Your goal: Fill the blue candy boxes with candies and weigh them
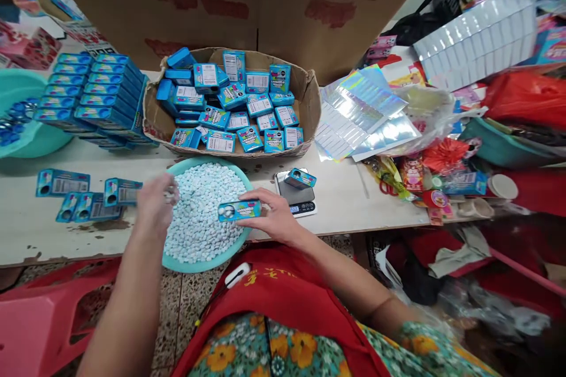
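Note:
My right hand (276, 216) is closed around one end of a small blue candy box (247, 210), tilted over the bowl. Pale candies show in the round opening of this box. Motion blurs my left hand (155, 197), which is over the left rim of the turquoise bowl (207, 266); its fingers are curled around a few white candies (170, 193). Many white candies (198, 212) fill the bowl. To the right, a digital scale (294, 193) carries another blue box (301, 178).
Behind the bowl stands a torn carton (315, 109) full of blue boxes. Stacked boxes (95, 94) and several loose ones (91, 207) are at the left. Holographic sheets (360, 109) and bagged goods lie right. A pink stool (39, 318) is below the table (354, 203).

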{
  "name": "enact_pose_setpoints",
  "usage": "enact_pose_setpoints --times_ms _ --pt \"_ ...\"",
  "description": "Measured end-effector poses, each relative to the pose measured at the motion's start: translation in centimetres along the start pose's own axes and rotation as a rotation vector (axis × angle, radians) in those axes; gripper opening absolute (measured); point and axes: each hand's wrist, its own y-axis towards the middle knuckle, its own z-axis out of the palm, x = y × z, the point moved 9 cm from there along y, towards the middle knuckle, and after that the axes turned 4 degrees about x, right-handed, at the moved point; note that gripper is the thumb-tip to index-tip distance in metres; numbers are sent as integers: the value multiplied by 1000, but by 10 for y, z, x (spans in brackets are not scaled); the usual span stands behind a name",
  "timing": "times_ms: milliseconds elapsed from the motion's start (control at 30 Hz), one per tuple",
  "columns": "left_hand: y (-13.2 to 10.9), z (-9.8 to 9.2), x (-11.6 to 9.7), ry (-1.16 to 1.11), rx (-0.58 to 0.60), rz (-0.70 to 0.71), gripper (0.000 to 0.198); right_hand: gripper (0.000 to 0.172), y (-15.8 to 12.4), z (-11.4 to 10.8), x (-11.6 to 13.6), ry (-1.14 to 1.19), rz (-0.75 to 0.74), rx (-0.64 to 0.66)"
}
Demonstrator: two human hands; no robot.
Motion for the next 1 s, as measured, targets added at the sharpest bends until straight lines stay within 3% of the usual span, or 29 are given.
enact_pose_setpoints --times_ms 67,200,300,400,533,600,633,667,733,867,933,1000 --pt "1 5 21 370 75 -15 17 38 -22 -26 -4 -17 36 -56" --pt "-21 39 19 1087 247 317 26 40 -76 -83 -32 -60 243 -246" --pt "-35 74 7 1184 282 455 32 39 -117 -119 -58 -28 379 -408" --pt "-49 145 -1 1048 384 589 27 40 -148 -146 -81 -64 447 -537" --pt "-76 276 20 854 821 729 32 43 -165 -164 -102 -108 479 -621" --pt "-82 316 36 824 971 688 34 44 -162 -167 -109 -109 475 -642" --pt "-80 325 42 814 993 650 33 44 -158 -168 -111 -106 466 -648" --pt "-76 326 44 802 977 616 32 44 -152 -168 -114 -101 453 -652" --pt "-64 309 36 755 865 590 32 44 -135 -168 -122 -87 419 -654" --pt "-50 240 -2 622 596 619 35 45 -99 -165 -139 -87 341 -671" --pt "-53 212 -13 585 554 603 35 44 -86 -161 -140 -128 324 -661" --pt "-63 194 -16 551 555 568 35 47 -79 -156 -124 -264 287 -656"
